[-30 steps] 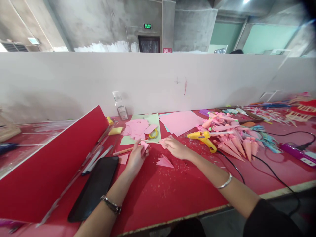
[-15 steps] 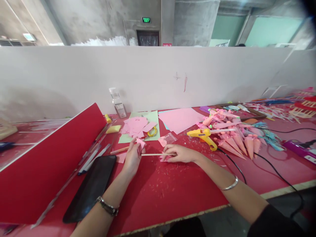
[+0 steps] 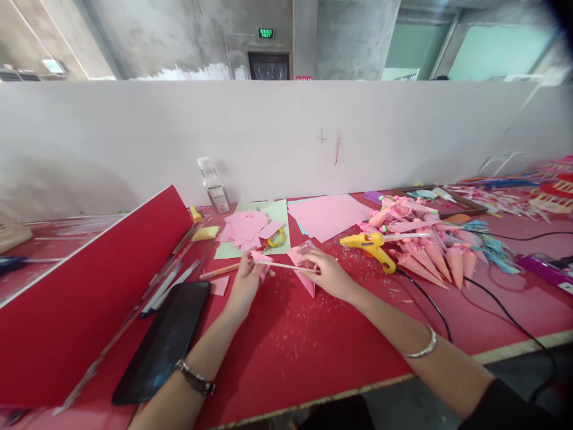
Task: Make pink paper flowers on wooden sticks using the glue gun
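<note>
My left hand (image 3: pixel 244 286) pinches a small piece of pink paper (image 3: pixel 261 257), its fingers closed around the lower edge. My right hand (image 3: pixel 332 276) is closed on a thin wooden stick (image 3: pixel 289 266), whose far end reaches the pink paper at my left fingertips. Below my right fingers a folded pink paper (image 3: pixel 308 283) points down toward me; whether the fingers touch it I cannot tell. Close to my left hand lie a brown pencil-like rod (image 3: pixel 219 272) and a pink paper square (image 3: pixel 219 286) on the red table (image 3: pixel 286 358).
A pile of pink paper pieces (image 3: pixel 245 228) and a yellow tape roll (image 3: pixel 276 239) rest on a green sheet (image 3: pixel 278 210). Rightward are a yellow glue gun (image 3: pixel 369 243) and several pink cones (image 3: pixel 430 261). A black tablet-like slab (image 3: pixel 165 340) and a red panel (image 3: pixel 89 298) stand left.
My right hand has moved up slightly, and the stick now slants, its left end higher against the pink paper. More of the folded pink paper shows below my right fingers.
</note>
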Motion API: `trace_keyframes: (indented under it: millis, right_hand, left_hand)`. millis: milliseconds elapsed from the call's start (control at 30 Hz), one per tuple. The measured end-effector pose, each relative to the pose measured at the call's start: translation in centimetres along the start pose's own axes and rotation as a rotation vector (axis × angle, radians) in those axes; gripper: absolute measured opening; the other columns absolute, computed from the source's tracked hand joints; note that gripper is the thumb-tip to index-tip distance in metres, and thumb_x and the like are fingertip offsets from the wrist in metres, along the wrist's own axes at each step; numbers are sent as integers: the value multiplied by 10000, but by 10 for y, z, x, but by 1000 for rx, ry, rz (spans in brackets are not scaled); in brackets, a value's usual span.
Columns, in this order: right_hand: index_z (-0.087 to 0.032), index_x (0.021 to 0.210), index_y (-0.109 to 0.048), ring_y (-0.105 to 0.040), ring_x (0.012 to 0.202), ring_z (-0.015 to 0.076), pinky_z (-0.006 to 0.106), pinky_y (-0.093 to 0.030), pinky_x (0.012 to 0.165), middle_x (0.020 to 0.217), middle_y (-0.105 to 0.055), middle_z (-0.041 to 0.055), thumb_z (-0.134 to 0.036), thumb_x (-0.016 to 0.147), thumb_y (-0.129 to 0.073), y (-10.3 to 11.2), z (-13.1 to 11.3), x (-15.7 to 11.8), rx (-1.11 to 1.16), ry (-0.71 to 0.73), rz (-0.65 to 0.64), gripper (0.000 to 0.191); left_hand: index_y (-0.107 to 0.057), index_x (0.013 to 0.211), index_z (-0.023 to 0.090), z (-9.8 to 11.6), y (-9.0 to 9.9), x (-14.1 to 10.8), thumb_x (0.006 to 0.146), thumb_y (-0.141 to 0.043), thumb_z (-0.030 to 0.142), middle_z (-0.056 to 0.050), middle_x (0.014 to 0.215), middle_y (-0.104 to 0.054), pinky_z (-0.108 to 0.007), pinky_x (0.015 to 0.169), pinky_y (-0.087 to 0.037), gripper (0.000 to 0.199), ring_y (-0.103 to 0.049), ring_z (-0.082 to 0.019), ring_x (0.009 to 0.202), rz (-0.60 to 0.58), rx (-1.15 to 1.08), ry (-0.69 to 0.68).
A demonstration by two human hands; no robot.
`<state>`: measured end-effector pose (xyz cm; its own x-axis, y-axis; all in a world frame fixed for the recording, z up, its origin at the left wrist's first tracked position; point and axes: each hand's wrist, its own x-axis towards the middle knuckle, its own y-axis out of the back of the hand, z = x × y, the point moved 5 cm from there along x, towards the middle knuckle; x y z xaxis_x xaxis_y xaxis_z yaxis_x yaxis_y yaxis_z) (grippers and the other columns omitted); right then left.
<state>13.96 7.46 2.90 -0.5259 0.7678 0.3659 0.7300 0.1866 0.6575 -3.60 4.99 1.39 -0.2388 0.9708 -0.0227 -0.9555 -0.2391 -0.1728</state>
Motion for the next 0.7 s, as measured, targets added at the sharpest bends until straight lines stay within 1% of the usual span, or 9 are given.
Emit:
trace_keyframes:
  millis: [133, 233, 267, 333, 400, 433, 533, 600, 700]
  right_hand:
    - [-188, 1006, -508, -512, 749, 136, 246, -406, 667, 861, -560, 33, -234, 792, -480, 4, 0, 0, 21, 10, 96, 221]
    - [-196, 1064, -484, -506, 809, 147, 264, -404, 700, 944, -526, 55, -265, 817, -435, 9, -4, 0, 23, 14, 175, 261]
    - [-195, 1068, -484, -500, 825, 149, 268, -399, 712, 952, -512, 59, -273, 828, -415, 12, -5, -1, 19, 19, 208, 261]
    - [-196, 1065, -496, -488, 832, 147, 270, -383, 726, 925, -496, 53, -278, 854, -368, 18, -9, -1, 5, 59, 233, 260]
    - [-207, 1033, -533, -480, 819, 145, 275, -354, 733, 871, -495, 38, -274, 871, -335, 21, -13, -2, -52, 120, 192, 264]
    - [-215, 1001, -559, -475, 810, 146, 282, -332, 739, 842, -495, 31, -274, 872, -337, 22, -14, -2, -103, 145, 157, 264]
    - [-240, 892, -620, -458, 798, 144, 306, -249, 761, 782, -486, 12, -298, 852, -400, 18, -17, -3, -281, 188, 61, 231]
    - [-249, 850, -632, -447, 796, 137, 311, -212, 760, 769, -476, 3, -320, 842, -425, 15, -19, -4, -355, 197, 24, 219]
    - [-232, 799, -626, -439, 791, 132, 306, -197, 746, 765, -468, -3, -354, 839, -428, 14, -20, -4, -386, 186, 34, 237]
  left_hand:
    - [-383, 1116, 203, 4, -10, -4, 676, -567, 233, 27, 737, -593, -202, 594, -410, 478, -592, -100, 598, -106, 92, -11]
    - [-369, 1121, 199, 3, -15, -7, 676, -576, 253, 35, 688, -595, -215, 585, -414, 494, -604, -128, 597, -179, 104, 18]
    - [-386, 1102, 197, 2, -16, -8, 680, -575, 263, 38, 664, -594, -217, 574, -415, 467, -604, -134, 587, -207, 112, 30]
    - [-467, 986, 180, 1, -18, -9, 698, -562, 289, 32, 610, -592, -206, 528, -404, 322, -591, -133, 543, -262, 148, 47]
    - [-525, 823, 163, 0, -18, -11, 715, -546, 314, 29, 528, -571, -184, 450, -364, 186, -543, -113, 451, -303, 191, 46]
    - [-535, 772, 160, 1, -17, -11, 721, -540, 322, 37, 476, -545, -174, 406, -328, 170, -497, -96, 391, -309, 204, 38]
    - [-559, 815, 172, 6, -16, -12, 719, -541, 322, 72, 398, -459, -164, 335, -235, 179, -359, -63, 297, -281, 208, 7]
    - [-573, 859, 181, 9, -15, -12, 710, -549, 319, 65, 443, -473, -164, 344, -243, 205, -376, -67, 338, -244, 208, -4]
    - [-599, 825, 177, 12, -15, -13, 700, -561, 315, 34, 552, -532, -169, 403, -301, 190, -445, -89, 455, -225, 219, -10]
